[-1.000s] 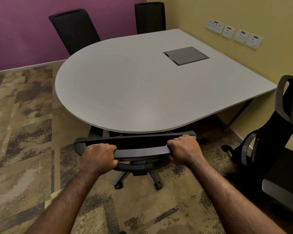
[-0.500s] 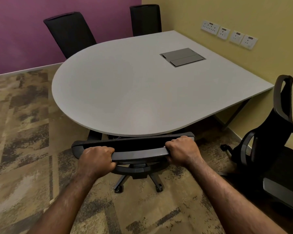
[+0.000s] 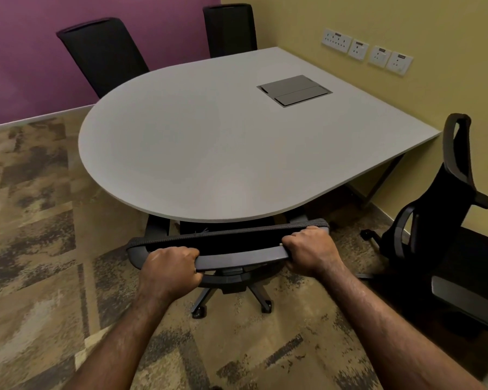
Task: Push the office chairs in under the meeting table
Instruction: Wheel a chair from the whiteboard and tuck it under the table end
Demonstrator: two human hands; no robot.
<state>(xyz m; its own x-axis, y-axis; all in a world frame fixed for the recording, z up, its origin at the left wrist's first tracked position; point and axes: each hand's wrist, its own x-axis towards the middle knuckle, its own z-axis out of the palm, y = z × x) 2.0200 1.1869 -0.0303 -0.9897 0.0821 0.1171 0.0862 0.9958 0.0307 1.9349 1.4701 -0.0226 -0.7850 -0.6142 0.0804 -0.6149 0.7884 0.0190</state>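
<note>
Both the left hand (image 3: 171, 267) and the right hand (image 3: 310, 253) wrap tight around the chair's top bar (image 3: 237, 256) to roll its seat under the table (image 3: 209, 153).

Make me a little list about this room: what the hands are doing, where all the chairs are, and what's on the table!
left hand: grips the top bar of the near chair
right hand: grips the same bar
near chair: seat tucked under the table, back at its edge
far chairs: two, one by the purple wall, one in the corner, both close to the table
side chair: on the right, not pushed in
on the table: a closed grey cable box
</note>
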